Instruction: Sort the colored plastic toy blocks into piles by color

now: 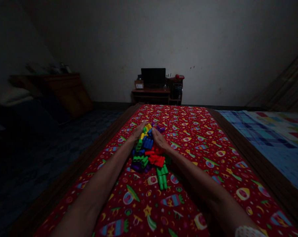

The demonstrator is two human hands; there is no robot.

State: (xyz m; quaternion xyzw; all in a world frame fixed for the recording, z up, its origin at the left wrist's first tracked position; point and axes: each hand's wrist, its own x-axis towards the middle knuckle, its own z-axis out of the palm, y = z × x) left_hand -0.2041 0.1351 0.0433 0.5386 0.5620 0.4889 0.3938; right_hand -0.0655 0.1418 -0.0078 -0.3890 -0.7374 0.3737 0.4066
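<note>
Plastic blocks (149, 153), a whole heap of them in blue, green, red, yellow and purple, sit bunched together on the red patterned cloth (188, 184). Fingers first: both sets look loosely spread and cupped against the far end of the heap, not clamped on any single piece, though it's dim so I can't swear to each finger. The left hand (138, 131) hugs the heap's left side, the right hand (160, 140) its right, both touching blocks. My guess is the gathering is mostly done, since nearly everything's in one pile; a green piece (162, 177) at the near edge of the heap trails out a bit. Way beyond the heap, against the wall, there's a small desk (151, 93) with a dark monitor (153, 76).
</note>
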